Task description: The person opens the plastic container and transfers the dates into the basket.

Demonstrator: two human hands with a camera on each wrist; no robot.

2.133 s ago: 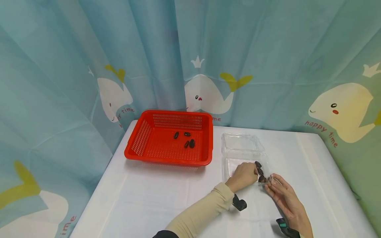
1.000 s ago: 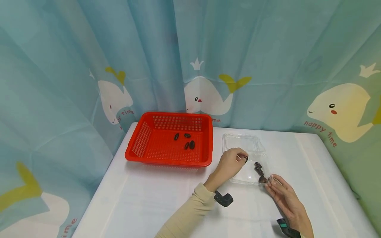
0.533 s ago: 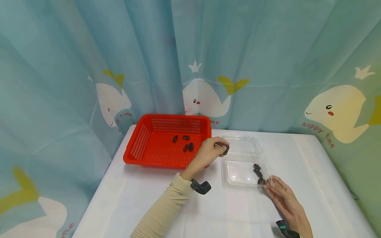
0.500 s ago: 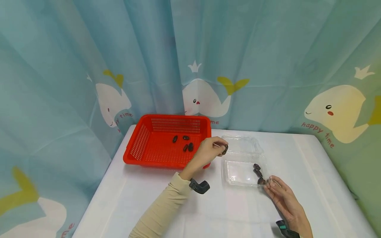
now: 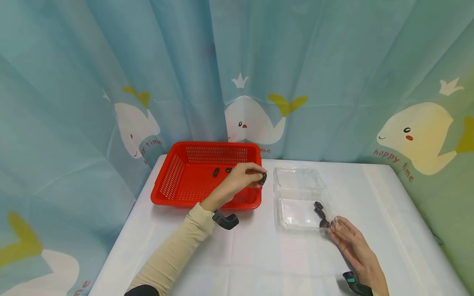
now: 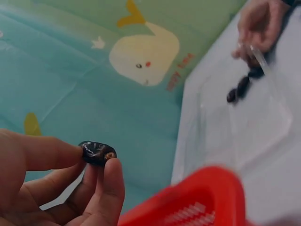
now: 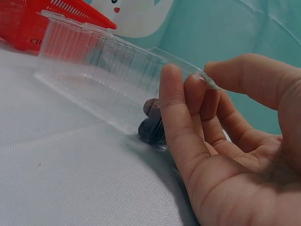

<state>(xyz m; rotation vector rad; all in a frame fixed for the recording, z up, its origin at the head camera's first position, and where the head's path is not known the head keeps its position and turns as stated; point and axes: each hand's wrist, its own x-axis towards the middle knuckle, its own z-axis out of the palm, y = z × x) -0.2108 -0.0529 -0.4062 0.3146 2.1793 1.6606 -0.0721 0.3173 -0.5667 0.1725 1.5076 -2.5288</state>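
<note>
My left hand (image 5: pixel 258 174) pinches a dark wrinkled date (image 5: pixel 263 179) between thumb and fingertips (image 6: pixel 112 165), just above the right rim of a red mesh basket (image 5: pixel 174 181). Three more dates (image 5: pixel 216 172) show on the basket floor, partly hidden behind that hand. My right hand (image 5: pixel 335 226) pinches the near right corner of an open clear plastic clamshell box (image 5: pixel 296 213), thumb on top and fingers (image 7: pixel 175 101) beneath. Three dates (image 5: pixel 319 211) lie inside the box by that corner, seen through its wall (image 7: pixel 151 123) in the right wrist view.
A white cloth covers the table (image 5: pixel 259 263). The box's clear lid (image 5: pixel 296 179) lies folded back beside the basket. A teal curtain with whale prints (image 5: pixel 255 119) hangs close behind and to both sides of the table.
My left hand picked one date out of the clear box and carried it left, up to the basket's right rim. The right hand has kept its hold on the box corner.
</note>
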